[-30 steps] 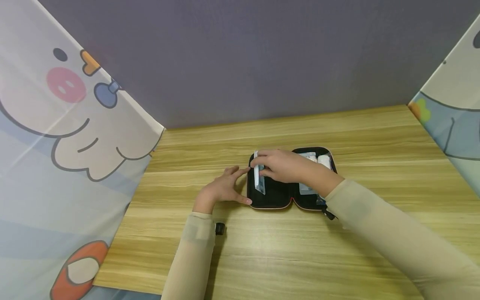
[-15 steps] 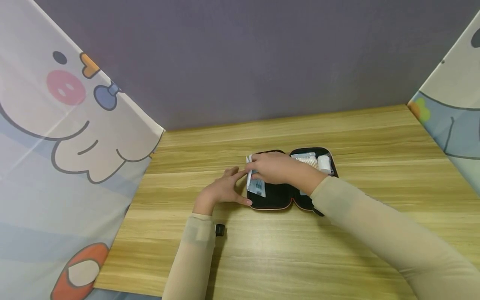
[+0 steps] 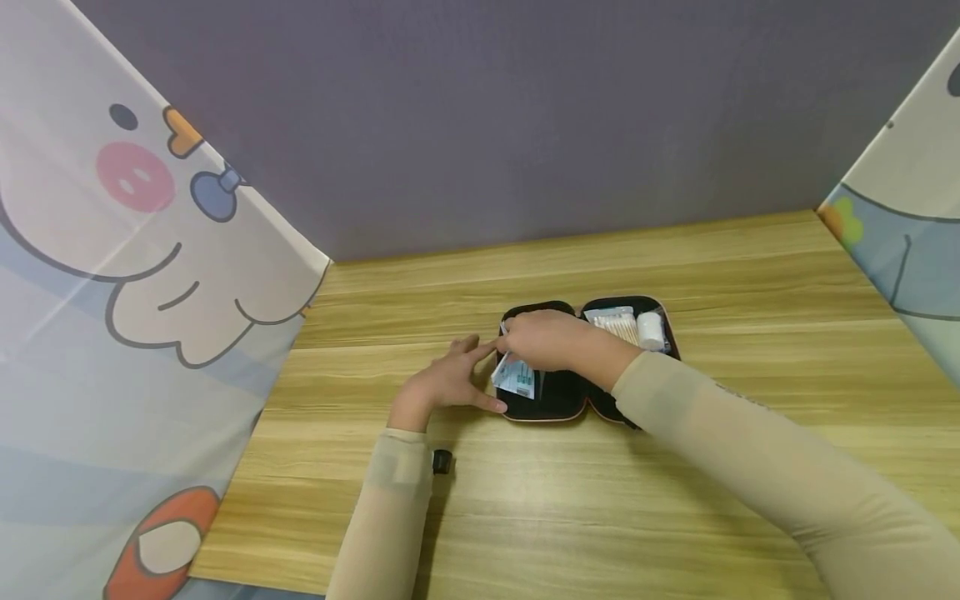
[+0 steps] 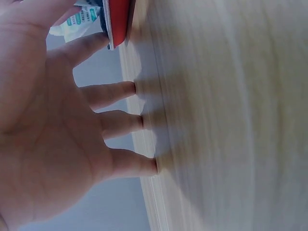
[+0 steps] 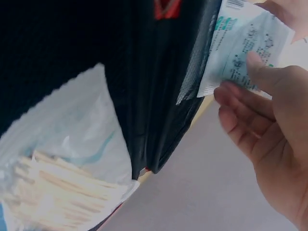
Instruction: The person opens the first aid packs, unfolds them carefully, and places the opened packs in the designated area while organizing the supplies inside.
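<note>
A zip case (image 3: 555, 407) with black lining and a red outside (image 4: 119, 21) lies spread flat on the table. Over its left half, my right hand (image 3: 550, 340) pinches a white sachet with green print (image 3: 517, 378) between thumb and fingers. In the right wrist view, the sachet (image 5: 240, 48) has one edge right at a mesh pocket (image 5: 195, 62). My left hand (image 3: 450, 379) is spread at the case's left side, index finger and thumb at its rim. Three of its fingertips touch the table in the left wrist view.
The case's right half holds a clear bag of cotton swabs (image 3: 618, 327) and a white roll (image 3: 651, 331) in wrapping. A small black object (image 3: 442, 462) shows beside the left wrist. A grey panel (image 3: 525, 125) stands behind the wooden table (image 3: 570, 508).
My right hand has shifted slightly left and down. The sachet, held nearly on edge before, now tilts with its printed face showing in the case's left half. The left hand stays put.
</note>
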### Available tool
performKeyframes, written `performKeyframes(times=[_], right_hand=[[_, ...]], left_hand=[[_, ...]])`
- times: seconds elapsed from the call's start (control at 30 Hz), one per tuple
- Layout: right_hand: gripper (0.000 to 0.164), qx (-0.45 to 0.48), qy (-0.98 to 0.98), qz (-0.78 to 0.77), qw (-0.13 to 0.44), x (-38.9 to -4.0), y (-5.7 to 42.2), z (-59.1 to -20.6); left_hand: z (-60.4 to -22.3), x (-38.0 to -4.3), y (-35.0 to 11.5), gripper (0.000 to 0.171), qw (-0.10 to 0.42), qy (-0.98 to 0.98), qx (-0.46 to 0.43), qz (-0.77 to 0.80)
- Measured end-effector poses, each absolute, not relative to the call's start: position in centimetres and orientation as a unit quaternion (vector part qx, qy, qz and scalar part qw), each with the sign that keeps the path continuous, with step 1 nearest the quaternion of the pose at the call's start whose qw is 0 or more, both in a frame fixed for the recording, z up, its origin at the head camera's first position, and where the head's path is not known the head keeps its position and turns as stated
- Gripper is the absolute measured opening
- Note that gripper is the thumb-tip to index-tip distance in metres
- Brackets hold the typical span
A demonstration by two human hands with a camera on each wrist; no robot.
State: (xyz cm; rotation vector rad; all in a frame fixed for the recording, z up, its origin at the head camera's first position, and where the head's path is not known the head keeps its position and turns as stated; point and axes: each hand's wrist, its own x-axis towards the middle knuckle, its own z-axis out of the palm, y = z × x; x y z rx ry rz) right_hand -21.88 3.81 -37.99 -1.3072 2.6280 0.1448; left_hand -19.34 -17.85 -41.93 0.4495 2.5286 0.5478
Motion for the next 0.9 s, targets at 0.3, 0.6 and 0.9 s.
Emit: performKeyframes(times=[0.3, 0.6, 0.9], right_hand=[[0.041, -0.431, 0.892, 0.086, 0.110, -22.3, 3.9, -38.9], [0.059, -0.403, 0.905, 0.117, 0.065, -20.7, 4.2, -39.8], [0.068, -0.393, 0.908, 0.135, 0.052, -19.4, 4.1, -40.1]], left_hand=[[-42.3, -19.4, -17.8, 0.119, 0.250, 0.932, 0.169, 0.202], [-42.2, -19.3, -17.8, 0.117, 0.250, 0.932, 0.162, 0.207], [-42.4, -19.4, -17.9, 0.117, 0.248, 0.933, 0.162, 0.206]])
